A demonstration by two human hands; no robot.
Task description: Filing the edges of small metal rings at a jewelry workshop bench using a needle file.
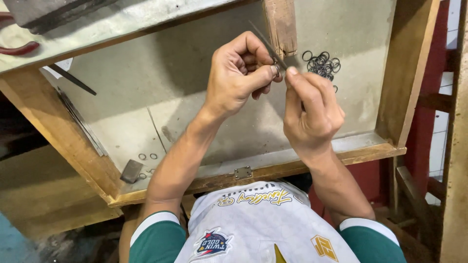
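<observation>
Left hand (239, 73) and right hand (309, 109) meet above the tray (204, 97), just before the wooden peg (280, 27). Heap of rings (321, 64) in the tray, just right of the fingertips. Loose rings (147, 157) and small block (131, 171) lie well left, nearer the body. Pliers (19, 48) lie far left on the benchtop.

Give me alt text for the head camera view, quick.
Two bare hands meet over a shallow wooden tray: the left hand pinches a small metal ring against a wooden peg, while the right hand works a thin file on it. A pile of dark rings lies just beyond.
</observation>
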